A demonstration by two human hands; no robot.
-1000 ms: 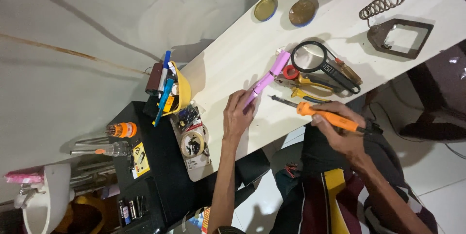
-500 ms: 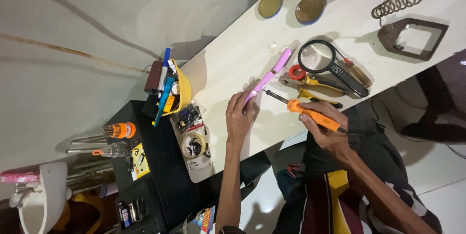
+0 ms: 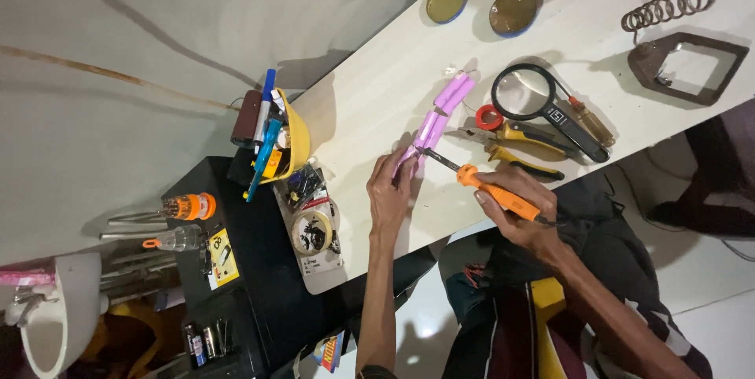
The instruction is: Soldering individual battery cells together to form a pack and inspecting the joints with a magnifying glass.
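Surface: long pale workbench (image 3: 377, 104) running diagonally across the view, grey wall-like ground to its left, white tiled floor below right.

Item 1. Left hand (image 3: 390, 194): flat on the bench, fingers pressed on the near end of a pack of pink cylindrical cells (image 3: 437, 118). The hand pins the pack down; it is not wrapped around it.

Item 2. Pink cell pack: several cells joined end to end and side by side, lying on the bench at its near edge, aligned with the bench's slant, between the left hand and the magnifying glass.

Item 3. Right hand (image 3: 525, 218): fingers wrapped tight around the orange handle of a soldering iron (image 3: 491, 190). The metal tip points up-left and meets the pack at its near end, just beside the left fingertips.

Item 4. Magnifying glass (image 3: 543, 108), black handle, lying right of the pack. Beside it: a red ring of tape (image 3: 488, 117) and yellow-handled pliers (image 3: 523, 147).

Item 5. Two round tin lids (image 3: 447, 1), farther up the bench.

Item 6. Coiled wire spring (image 3: 668, 6) and a dark angular stand (image 3: 688, 68), at the right end.

Item 7. Yellow holder (image 3: 297, 139) stuffed with pens and tools, at the bench's left end.

Item 8. Black side cabinet (image 3: 244, 269) below it, bearing a roll of tape (image 3: 312, 233) and an orange-headed screwdriver set (image 3: 189, 207).
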